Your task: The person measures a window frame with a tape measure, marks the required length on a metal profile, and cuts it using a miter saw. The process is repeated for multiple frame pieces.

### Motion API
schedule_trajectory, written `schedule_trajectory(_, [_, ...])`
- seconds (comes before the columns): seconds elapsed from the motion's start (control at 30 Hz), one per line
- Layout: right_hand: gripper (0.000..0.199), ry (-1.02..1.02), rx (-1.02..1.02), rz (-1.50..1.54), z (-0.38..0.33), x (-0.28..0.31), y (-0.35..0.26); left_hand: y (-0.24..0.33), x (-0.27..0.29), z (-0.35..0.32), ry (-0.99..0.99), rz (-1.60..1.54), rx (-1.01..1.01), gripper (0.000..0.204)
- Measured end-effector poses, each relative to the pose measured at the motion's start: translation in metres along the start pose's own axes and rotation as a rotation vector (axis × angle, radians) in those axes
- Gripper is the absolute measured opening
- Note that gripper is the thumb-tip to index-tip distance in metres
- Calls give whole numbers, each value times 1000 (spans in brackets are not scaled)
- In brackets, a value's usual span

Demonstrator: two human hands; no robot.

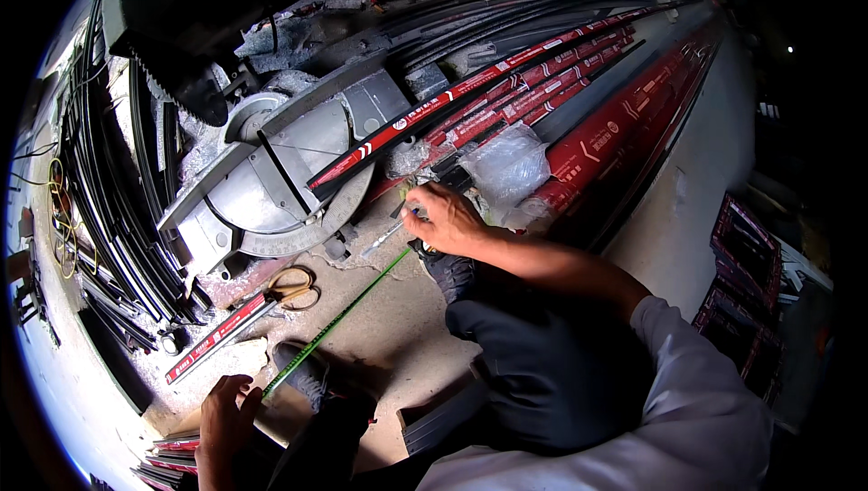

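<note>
Stretched a green tape measure (339, 317) across the concrete floor in front of the miter saw (271, 174).

Left hand (224, 419), well below the saw and nearest the wearer, fingers curled and pinching the lower end of the tape. Scissors (291, 287) with tan handles just below the saw's round table, beside a short red-wrapped strip (217, 337). Tape ran up and to the right from the left hand, past a dark shoe (307, 372), toward the saw's right side. Right hand (445, 220), just right of the saw table, fingers bunched together over the tape's upper end with a slim silver tool; exact grip could not be told. Long red-and-black wrapped profiles (506, 98) lay from the saw's fence out to the upper right, a crumpled clear plastic bag (508, 164) on them just above the right hand.
</note>
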State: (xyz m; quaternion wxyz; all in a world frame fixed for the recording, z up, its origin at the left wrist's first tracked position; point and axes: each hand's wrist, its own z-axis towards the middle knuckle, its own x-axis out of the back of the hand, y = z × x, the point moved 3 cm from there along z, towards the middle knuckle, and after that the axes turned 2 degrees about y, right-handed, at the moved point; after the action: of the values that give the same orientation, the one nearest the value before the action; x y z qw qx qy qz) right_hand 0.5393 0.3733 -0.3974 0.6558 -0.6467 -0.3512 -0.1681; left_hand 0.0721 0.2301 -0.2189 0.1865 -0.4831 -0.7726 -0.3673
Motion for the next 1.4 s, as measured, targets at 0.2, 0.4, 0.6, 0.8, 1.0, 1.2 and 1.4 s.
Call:
schedule_trajectory(0.2, [42,357,-738,792,72,48,47,2,-4,4,-17,9,3,27])
schedule_trajectory(0.4, [52,465,-867,903,109,72,75,19,-3,27,-56,11,-64,30])
schedule_trajectory(0.6, [37,509,-889,1058,126,67,109,45,-21,71,-25,-65,-184,23])
schedule_trajectory(0.8, [32,535,-822,1179,118,78,103,85,-59,133,94,-541,-157,24])
schedule_trajectory(1.0, [32,543,-791,1183,115,87,96,121,-87,175,195,-1020,-81,52])
schedule_trajectory(1.2, [25,512,-787,1222,114,89,92,162,-104,206,267,-1241,-71,58])
schedule_trajectory(1.4, [25,490,-816,1238,116,88,92,185,-119,225,331,-1477,33,63])
